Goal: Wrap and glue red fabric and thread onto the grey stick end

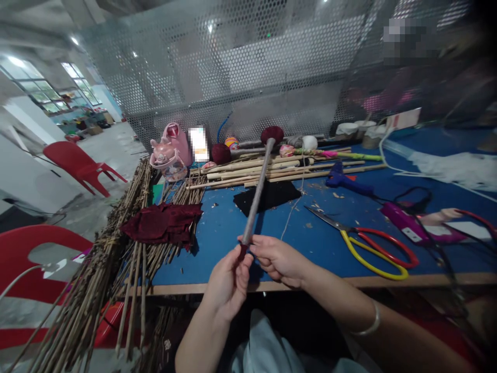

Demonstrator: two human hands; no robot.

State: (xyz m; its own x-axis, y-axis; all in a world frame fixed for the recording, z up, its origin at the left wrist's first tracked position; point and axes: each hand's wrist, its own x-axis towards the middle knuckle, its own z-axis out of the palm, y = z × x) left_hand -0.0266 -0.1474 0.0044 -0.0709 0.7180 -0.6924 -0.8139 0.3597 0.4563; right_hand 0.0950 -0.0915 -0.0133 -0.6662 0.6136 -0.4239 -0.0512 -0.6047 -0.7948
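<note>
Both my hands hold one long stick point(257, 190) wrapped in grey-brown material, with a dark red ball at its far tip point(272, 134). My left hand point(227, 282) is closed around the stick's near end, where a bit of dark red shows. My right hand point(276, 257) pinches the stick just above it, fingers closed. The stick slants up and away over the blue table point(217, 233). A thin thread point(294, 204) hangs down near the stick toward my right hand.
Scissors with yellow and red handles point(367, 243) lie to the right, beside a purple tool point(404, 223) and a blue glue gun point(344, 181). Dark red cloth point(163, 223) and black cloth point(272, 197) lie on the table. Bamboo sticks point(279, 171), reed bundles point(104, 269), pink jug point(171, 150), red chairs point(79, 163).
</note>
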